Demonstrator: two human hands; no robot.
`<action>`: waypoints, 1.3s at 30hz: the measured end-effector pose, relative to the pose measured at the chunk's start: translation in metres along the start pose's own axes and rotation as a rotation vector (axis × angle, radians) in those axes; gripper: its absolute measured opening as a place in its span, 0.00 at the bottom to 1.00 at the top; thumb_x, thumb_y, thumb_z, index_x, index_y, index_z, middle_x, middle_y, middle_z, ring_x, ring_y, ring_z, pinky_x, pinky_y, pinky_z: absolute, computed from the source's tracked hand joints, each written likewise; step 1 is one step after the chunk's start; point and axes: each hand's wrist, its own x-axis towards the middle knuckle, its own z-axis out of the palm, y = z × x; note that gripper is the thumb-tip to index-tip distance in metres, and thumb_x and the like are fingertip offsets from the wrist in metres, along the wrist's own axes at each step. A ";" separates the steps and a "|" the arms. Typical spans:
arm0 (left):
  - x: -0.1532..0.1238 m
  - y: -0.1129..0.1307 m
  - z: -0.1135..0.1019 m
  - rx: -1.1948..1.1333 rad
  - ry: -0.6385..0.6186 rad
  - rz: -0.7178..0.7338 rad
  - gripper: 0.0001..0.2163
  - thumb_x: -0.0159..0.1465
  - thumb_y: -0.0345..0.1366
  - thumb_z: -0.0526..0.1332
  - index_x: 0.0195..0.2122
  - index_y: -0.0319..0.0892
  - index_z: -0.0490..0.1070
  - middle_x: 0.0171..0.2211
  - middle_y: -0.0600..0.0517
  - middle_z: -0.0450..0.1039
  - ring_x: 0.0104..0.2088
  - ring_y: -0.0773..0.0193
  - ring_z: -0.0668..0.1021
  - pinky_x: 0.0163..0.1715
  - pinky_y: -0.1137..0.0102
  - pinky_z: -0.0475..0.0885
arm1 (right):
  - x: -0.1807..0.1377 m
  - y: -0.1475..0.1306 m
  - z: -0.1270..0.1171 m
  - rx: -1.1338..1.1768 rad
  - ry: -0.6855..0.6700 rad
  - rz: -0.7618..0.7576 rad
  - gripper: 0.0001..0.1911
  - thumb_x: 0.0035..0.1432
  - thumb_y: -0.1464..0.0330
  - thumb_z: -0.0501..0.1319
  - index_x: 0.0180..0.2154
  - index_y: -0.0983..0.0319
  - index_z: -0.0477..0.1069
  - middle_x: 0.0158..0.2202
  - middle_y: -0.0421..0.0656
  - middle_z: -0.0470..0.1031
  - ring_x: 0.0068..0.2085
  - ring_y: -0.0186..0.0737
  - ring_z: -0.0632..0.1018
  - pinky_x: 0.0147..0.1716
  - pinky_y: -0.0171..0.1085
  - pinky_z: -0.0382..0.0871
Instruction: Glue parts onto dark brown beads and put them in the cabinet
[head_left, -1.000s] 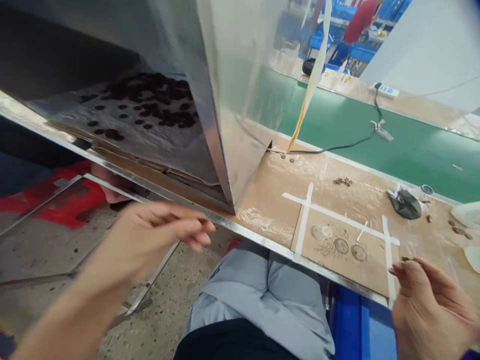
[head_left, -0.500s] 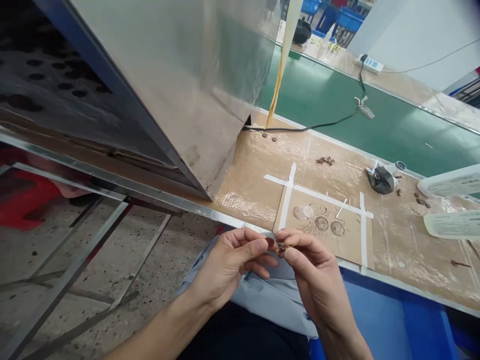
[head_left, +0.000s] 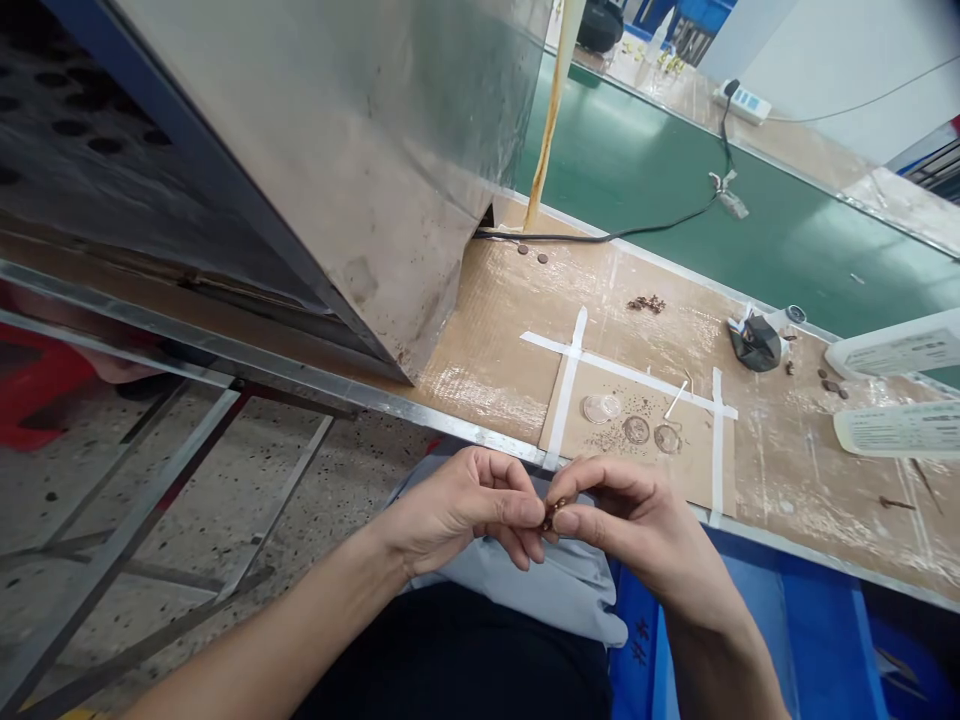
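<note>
Above my lap, close to the table's front edge, my left hand (head_left: 480,505) and my right hand (head_left: 634,510) meet fingertip to fingertip. Pinched between them is a small copper-brown ornamental piece (head_left: 553,512), mostly covered by the fingers. Both hands are closed on it, and its exact kind is too small to make out. Just beyond, a taped-down cardboard sheet (head_left: 600,460) carries a small clear round dish (head_left: 601,407), two more little round dishes (head_left: 637,430) with dark specks scattered about, and a white-tipped stick (head_left: 676,400).
A large metal box (head_left: 352,170) stands on the left of the table. Behind lie a cluster of copper-brown pieces (head_left: 646,304), brown discs (head_left: 542,259) and a black cable (head_left: 585,238). White bottles (head_left: 900,430) lie at right; a blue bin (head_left: 817,620) sits below the edge.
My hands have come closer together. The brown disc visible in my left fingers and the ornamental piece in my right are now pressed together, the disc hidden. The view has shifted slightly.
</note>
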 end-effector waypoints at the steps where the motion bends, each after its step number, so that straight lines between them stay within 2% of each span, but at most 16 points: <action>1: 0.002 -0.001 -0.002 -0.045 -0.028 -0.003 0.16 0.60 0.41 0.88 0.35 0.38 0.87 0.30 0.43 0.87 0.28 0.60 0.88 0.32 0.72 0.87 | 0.001 -0.001 -0.002 0.016 0.002 -0.023 0.03 0.73 0.63 0.79 0.46 0.54 0.90 0.45 0.42 0.88 0.45 0.41 0.86 0.49 0.37 0.83; 3: 0.006 -0.005 -0.004 -0.147 -0.080 0.032 0.16 0.60 0.40 0.88 0.43 0.39 0.89 0.35 0.45 0.88 0.29 0.63 0.87 0.32 0.72 0.87 | 0.003 0.002 -0.007 0.055 0.077 -0.105 0.03 0.72 0.63 0.80 0.45 0.53 0.91 0.47 0.42 0.88 0.49 0.43 0.87 0.51 0.37 0.84; 6: 0.013 -0.010 -0.006 -0.262 -0.111 0.151 0.18 0.64 0.36 0.87 0.53 0.42 0.90 0.42 0.47 0.89 0.33 0.68 0.87 0.39 0.73 0.89 | 0.002 0.008 -0.018 0.029 0.322 -0.248 0.06 0.68 0.64 0.83 0.44 0.52 0.91 0.48 0.42 0.88 0.53 0.43 0.87 0.52 0.36 0.85; 10: 0.022 -0.009 -0.008 -0.273 -0.112 0.278 0.12 0.67 0.34 0.84 0.50 0.39 0.91 0.45 0.47 0.88 0.39 0.67 0.88 0.47 0.73 0.88 | 0.000 0.011 -0.034 -0.180 0.620 -0.312 0.11 0.66 0.63 0.84 0.49 0.53 0.91 0.47 0.44 0.90 0.48 0.46 0.89 0.48 0.40 0.88; 14: 0.034 0.002 -0.014 -0.226 -0.111 0.344 0.10 0.69 0.32 0.83 0.49 0.40 0.91 0.48 0.46 0.90 0.43 0.64 0.90 0.50 0.72 0.88 | 0.008 0.009 -0.048 -0.406 0.792 -0.392 0.12 0.64 0.60 0.84 0.48 0.54 0.92 0.44 0.45 0.91 0.44 0.50 0.91 0.46 0.45 0.89; 17: 0.045 0.011 -0.020 -0.164 -0.096 0.418 0.09 0.69 0.32 0.82 0.50 0.40 0.91 0.48 0.45 0.90 0.43 0.63 0.90 0.50 0.70 0.89 | 0.018 0.010 -0.056 -0.539 0.817 -0.479 0.09 0.67 0.59 0.82 0.46 0.53 0.92 0.44 0.43 0.91 0.43 0.49 0.90 0.45 0.46 0.88; 23: 0.054 0.011 -0.023 -0.094 -0.068 0.534 0.08 0.70 0.33 0.82 0.49 0.40 0.92 0.46 0.46 0.91 0.41 0.64 0.90 0.49 0.73 0.88 | 0.033 0.013 -0.064 -0.772 0.788 -0.568 0.05 0.75 0.62 0.76 0.48 0.52 0.91 0.45 0.41 0.91 0.46 0.49 0.90 0.51 0.49 0.85; 29: 0.052 0.008 -0.020 -0.098 -0.037 0.545 0.09 0.69 0.33 0.82 0.49 0.41 0.92 0.45 0.45 0.91 0.40 0.63 0.90 0.47 0.71 0.87 | 0.037 0.017 -0.061 -0.971 0.727 -0.599 0.06 0.79 0.63 0.72 0.48 0.53 0.90 0.47 0.42 0.91 0.49 0.50 0.90 0.53 0.49 0.84; 39: 0.053 0.007 -0.020 -0.108 -0.058 0.538 0.09 0.69 0.32 0.81 0.49 0.40 0.92 0.47 0.43 0.90 0.41 0.61 0.90 0.49 0.68 0.88 | 0.039 0.023 -0.053 -1.038 0.751 -0.617 0.07 0.81 0.63 0.70 0.49 0.54 0.90 0.48 0.43 0.92 0.48 0.51 0.91 0.52 0.49 0.85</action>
